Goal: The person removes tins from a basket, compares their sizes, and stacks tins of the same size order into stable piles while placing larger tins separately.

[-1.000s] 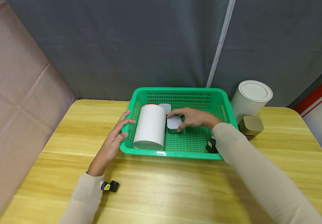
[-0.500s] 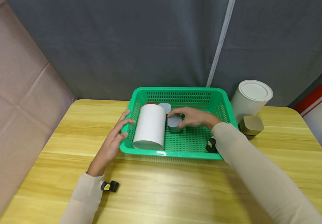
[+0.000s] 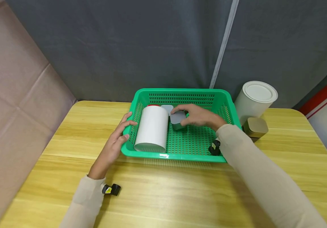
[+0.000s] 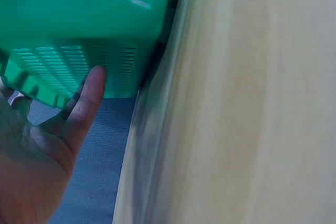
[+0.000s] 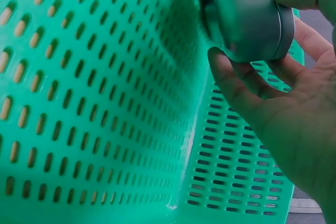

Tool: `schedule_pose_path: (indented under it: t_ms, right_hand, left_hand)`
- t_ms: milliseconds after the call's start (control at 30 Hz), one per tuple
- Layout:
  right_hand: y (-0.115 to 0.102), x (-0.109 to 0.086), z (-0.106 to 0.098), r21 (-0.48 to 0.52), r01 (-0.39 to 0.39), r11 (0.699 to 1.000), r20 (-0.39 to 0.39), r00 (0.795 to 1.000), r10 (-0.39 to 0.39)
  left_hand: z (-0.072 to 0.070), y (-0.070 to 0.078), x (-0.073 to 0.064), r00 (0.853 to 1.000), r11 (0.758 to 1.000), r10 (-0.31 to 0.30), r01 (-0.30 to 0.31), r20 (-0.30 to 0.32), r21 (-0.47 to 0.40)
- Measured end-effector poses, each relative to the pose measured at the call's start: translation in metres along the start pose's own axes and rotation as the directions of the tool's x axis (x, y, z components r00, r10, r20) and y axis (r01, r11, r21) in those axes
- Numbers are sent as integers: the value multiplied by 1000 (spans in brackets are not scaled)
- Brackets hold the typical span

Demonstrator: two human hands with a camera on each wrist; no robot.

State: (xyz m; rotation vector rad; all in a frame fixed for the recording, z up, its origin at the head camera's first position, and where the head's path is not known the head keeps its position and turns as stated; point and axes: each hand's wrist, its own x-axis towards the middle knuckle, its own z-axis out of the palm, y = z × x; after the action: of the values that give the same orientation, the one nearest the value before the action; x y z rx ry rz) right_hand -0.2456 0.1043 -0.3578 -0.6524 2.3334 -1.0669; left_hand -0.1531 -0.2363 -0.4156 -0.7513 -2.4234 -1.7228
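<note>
Currently, right fingers [image 5: 233, 81] pinch a grey box [image 3: 177, 117]; left fingers [image 3: 123, 127] grip the basket [image 3: 194, 157]; yellow sticker [image 3: 108, 190] unreadable.

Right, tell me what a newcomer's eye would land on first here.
The bright green basket, in the middle of the wooden table. Then the big white cylinder lying in its left part, with a small grey-topped box beside it, gripped by the right hand.

In the basket [image 3: 194, 157], the cylinder [image 3: 152, 129] lies left of the box [image 3: 177, 117].
</note>
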Motion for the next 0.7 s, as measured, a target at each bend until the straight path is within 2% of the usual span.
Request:
schedule_pose_path:
  t_ms: [333, 500, 700]
  right_hand:
    - [-7, -6, -5, 50, 75, 996, -73, 995, -71]
    - [-12, -9, -7, 72, 79, 994, -85, 994, -73]
    - [-19, -21, -13, 101, 88, 991, -135, 988, -74]
  left_hand:
    - [1, 1, 0, 1000, 1000, 7, -7, 3, 0]
    - [1, 0, -2, 1000, 1000, 7, -7, 0, -3]
    - [1, -1, -2, 1000, 1000, 13, -13, 10, -5]
